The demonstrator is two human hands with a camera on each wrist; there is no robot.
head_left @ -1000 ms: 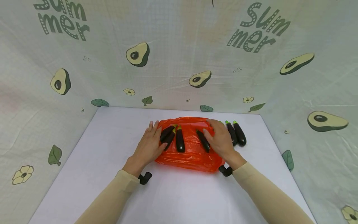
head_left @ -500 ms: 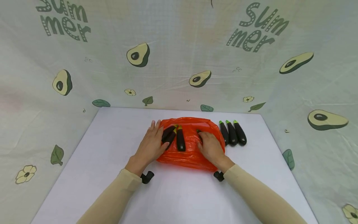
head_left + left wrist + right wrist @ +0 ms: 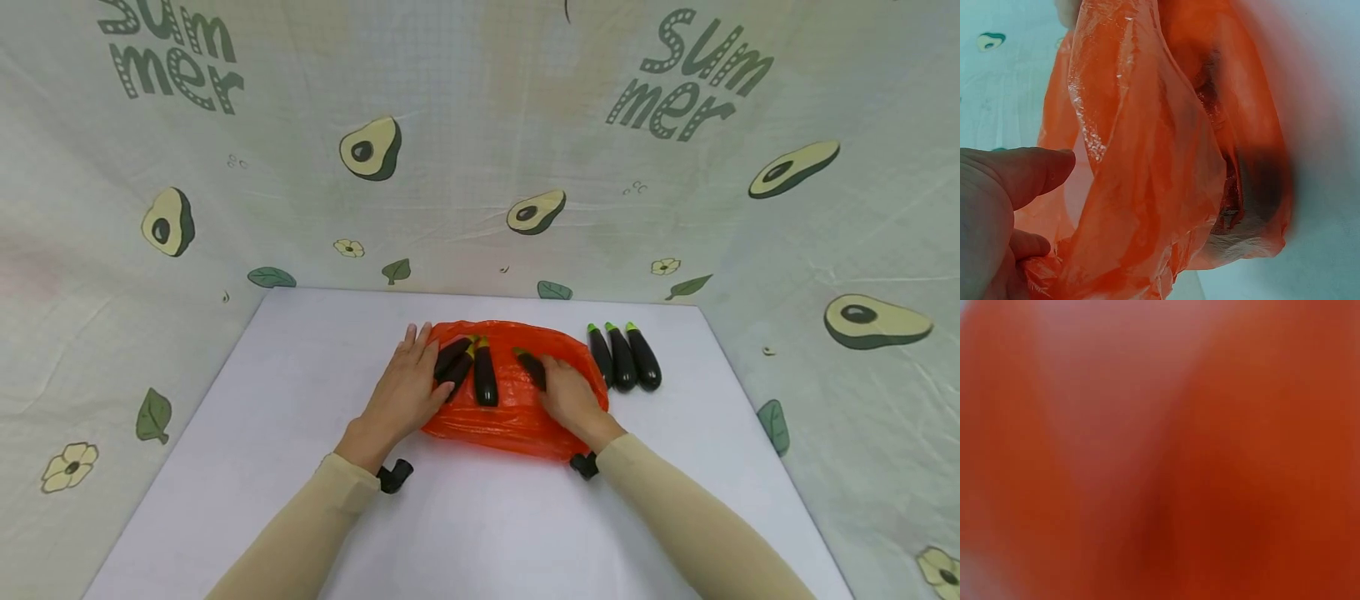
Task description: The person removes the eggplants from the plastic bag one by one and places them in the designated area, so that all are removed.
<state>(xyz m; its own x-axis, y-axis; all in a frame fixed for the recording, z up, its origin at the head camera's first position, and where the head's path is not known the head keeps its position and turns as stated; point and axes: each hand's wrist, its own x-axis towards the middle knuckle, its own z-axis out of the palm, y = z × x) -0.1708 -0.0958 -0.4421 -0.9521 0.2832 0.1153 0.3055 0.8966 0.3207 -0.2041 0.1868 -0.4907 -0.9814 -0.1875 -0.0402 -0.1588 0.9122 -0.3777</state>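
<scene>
An orange-red plastic bag (image 3: 517, 425) lies spread on the table, its mouth facing up. Toward its left side, several dark eggplants rest in it, one of them a straight upright-lying eggplant (image 3: 486, 379). My left hand (image 3: 401, 387) lies along the bag's left edge with fingers extended; the left wrist view shows its thumb (image 3: 1035, 172) beside the crinkled plastic (image 3: 1141, 175). Inside the bag's right part, my right hand (image 3: 570, 396) grips another eggplant (image 3: 531, 367), whose green stem end sticks out past the fingers. Blurred orange plastic (image 3: 1260, 456) fills the right wrist view.
Three eggplants (image 3: 622, 358) lie side by side on the white table (image 3: 480, 533), just right of the bag. A cloth (image 3: 450, 233) printed with avocados and leaves rises behind the table and at both sides.
My right hand has moved left from the bag's right rim onto the rightmost eggplant in the bag and now grips it. That eggplant's stem end has shifted slightly left. The left hand stays nearly still.
</scene>
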